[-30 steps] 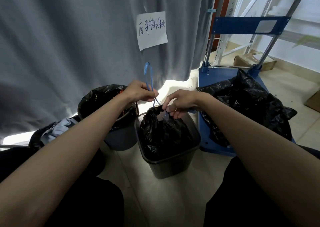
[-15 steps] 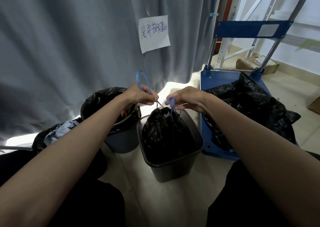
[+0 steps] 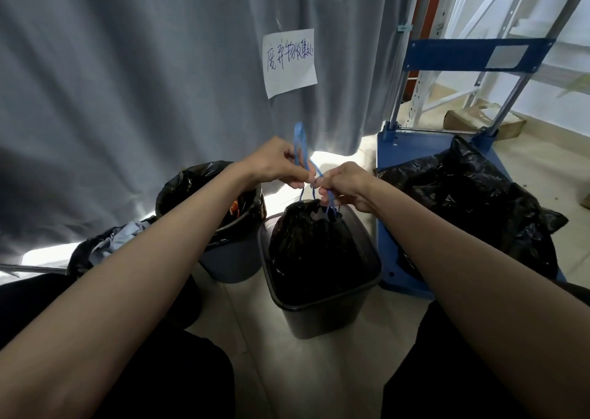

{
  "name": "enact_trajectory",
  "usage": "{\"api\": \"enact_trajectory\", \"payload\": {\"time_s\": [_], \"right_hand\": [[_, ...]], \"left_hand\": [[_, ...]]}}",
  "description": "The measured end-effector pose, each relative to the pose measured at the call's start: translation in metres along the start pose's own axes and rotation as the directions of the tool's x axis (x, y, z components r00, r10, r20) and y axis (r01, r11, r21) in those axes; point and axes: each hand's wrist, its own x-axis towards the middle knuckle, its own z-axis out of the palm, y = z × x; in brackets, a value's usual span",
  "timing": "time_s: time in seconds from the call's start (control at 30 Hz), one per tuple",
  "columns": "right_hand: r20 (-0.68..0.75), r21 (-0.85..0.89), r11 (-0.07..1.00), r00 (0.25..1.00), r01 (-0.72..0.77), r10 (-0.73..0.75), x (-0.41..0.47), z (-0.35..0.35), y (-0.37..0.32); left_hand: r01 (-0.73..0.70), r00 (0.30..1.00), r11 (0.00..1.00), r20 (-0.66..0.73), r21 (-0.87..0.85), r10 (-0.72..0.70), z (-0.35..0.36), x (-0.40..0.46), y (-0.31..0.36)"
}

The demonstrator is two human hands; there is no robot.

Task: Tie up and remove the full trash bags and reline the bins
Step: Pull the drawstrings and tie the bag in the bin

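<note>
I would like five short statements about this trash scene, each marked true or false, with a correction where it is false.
1. Both hands hold the blue drawstring. True: the left hand and the right hand pinch it above the bag.
2. The gathered black bag sits inside the square bin. True.
3. The round bin has no liner. False: a black liner hangs over its rim.
4. The blue cart carries nothing. False: black trash bags lie on it.
5. A handwritten paper note hangs on the grey curtain. True.
</note>
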Motion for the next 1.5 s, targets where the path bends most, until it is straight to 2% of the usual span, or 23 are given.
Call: {"api": "enact_trajectory", "payload": {"time_s": [0.17,0.37,0.47,0.53,0.67,0.8,0.97,1.03,1.3,1.5], "right_hand": [[0.041,-0.165,0.985,0.998,0.059,-0.053,-0.001,0.005,-0.002],[0.097,-0.159,0.980,0.990,0.119,-0.104,-0.003,0.004,-0.007],[0.066,-0.109,0.987,0.991,0.122,-0.115,-0.003,0.005,-0.006],[0.042,-0.094,0.991,0.994,0.100,-0.096,-0.002,0.004,-0.006],[0.024,-0.068,0.996,0.998,0.053,-0.051,-0.004,0.003,-0.006],[-0.002,0.030,0.999,1.000,0.021,-0.021,-0.006,0.002,-0.009],[-0.072,0.121,0.992,0.997,0.040,-0.031,-0.008,-0.003,-0.007],[-0.086,0.116,0.992,0.995,0.055,-0.045,-0.008,-0.004,-0.006],[-0.147,0.079,0.995,0.988,0.063,-0.051,-0.007,-0.007,-0.004],[-0.153,0.076,0.997,0.988,0.020,-0.008,-0.005,-0.007,-0.004]], "left_hand": [[-0.036,0.993,0.999,-0.115,-0.023,0.033,0.005,0.003,0.008],[-0.072,0.977,0.997,-0.201,-0.001,0.070,0.011,0.008,-0.002],[-0.062,0.971,0.990,-0.221,0.130,0.090,0.015,0.012,-0.011],[-0.037,0.979,0.968,-0.184,0.246,0.084,0.015,0.012,-0.014],[0.052,0.988,0.983,-0.152,0.175,-0.025,0.013,0.010,-0.016],[0.121,0.985,0.969,-0.147,0.217,-0.090,0.010,0.007,-0.015],[0.163,0.986,0.958,-0.058,0.237,-0.153,0.007,0.003,-0.011],[0.154,0.988,0.959,-0.058,0.239,-0.144,0.011,0.001,-0.010],[0.034,0.981,0.999,-0.193,0.018,-0.030,0.035,0.000,-0.016],[0.009,0.960,1.000,-0.279,0.024,-0.002,0.048,0.000,-0.019]]}}
